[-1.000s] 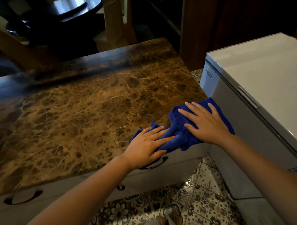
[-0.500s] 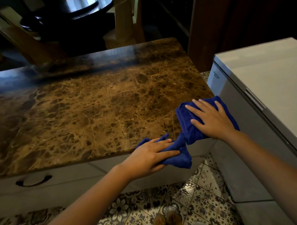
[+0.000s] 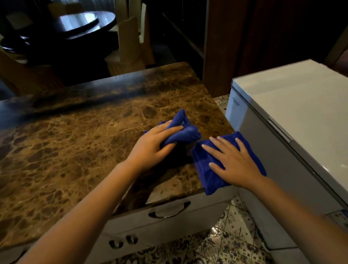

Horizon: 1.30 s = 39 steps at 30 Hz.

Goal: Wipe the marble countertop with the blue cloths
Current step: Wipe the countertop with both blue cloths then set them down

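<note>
Two blue cloths work the near right corner of the marble table point(image 3: 75, 147), one under each bare hand. The right hand point(image 3: 232, 165) lies flat, grip open with fingers spread, pressing the right cloth point(image 3: 207, 179) down at the very corner, where the fabric overlaps the front edge above a white drawer point(image 3: 172, 216) and sits just beside a white chest freezer point(image 3: 298, 115). A little farther in, the left hand point(image 3: 154, 145) has its grip closed on the left cloth point(image 3: 181, 129), which is bunched into a loose wad, one end sticking up off the stone. The cloths are close together, and whether they touch cannot be told. Judging by where they lie, only this corner is under work; the broad left stretch and the dark far edge of the table carry no cloth, and the pictures do not show whether those parts are clean. Beyond the table stand a dark round dining table point(image 3: 67, 27) and pale chairs point(image 3: 126, 46).
</note>
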{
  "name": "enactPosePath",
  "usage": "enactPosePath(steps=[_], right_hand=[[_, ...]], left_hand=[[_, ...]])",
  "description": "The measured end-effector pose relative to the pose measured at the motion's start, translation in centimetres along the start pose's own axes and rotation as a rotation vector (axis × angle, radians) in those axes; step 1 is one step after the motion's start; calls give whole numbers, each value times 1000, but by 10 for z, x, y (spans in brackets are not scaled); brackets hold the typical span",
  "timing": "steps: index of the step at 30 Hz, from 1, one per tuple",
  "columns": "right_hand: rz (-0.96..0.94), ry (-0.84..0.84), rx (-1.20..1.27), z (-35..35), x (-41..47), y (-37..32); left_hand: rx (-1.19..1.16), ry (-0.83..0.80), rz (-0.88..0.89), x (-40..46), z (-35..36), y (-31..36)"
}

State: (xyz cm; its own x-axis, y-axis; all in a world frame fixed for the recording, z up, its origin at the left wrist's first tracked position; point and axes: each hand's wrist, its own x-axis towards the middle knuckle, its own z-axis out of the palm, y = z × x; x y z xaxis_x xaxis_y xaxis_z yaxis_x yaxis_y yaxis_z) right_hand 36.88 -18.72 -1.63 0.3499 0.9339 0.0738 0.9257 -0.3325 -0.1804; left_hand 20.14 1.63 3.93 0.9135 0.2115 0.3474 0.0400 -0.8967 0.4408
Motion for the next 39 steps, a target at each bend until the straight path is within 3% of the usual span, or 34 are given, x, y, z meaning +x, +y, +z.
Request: enactPosePath(steps=[12, 20, 25, 27, 30, 39], right_hand=[[-2, 52, 72, -2, -1, -1], [8, 53, 83, -1, 0, -2], [8, 51, 76, -1, -1, -2], [9, 53, 78, -2, 0, -2], [15, 56, 76, -1, 0, -2], [15, 67, 74, 0, 1, -1]], left_hand=[[-8, -269, 5, 120, 67, -7], [90, -431, 76, 126, 89, -12], [191, -319, 172, 114, 63, -28], [186, -367, 229, 107, 57, -35], [217, -507, 212, 100, 63, -43], [346, -602, 169, 112, 71, -44]])
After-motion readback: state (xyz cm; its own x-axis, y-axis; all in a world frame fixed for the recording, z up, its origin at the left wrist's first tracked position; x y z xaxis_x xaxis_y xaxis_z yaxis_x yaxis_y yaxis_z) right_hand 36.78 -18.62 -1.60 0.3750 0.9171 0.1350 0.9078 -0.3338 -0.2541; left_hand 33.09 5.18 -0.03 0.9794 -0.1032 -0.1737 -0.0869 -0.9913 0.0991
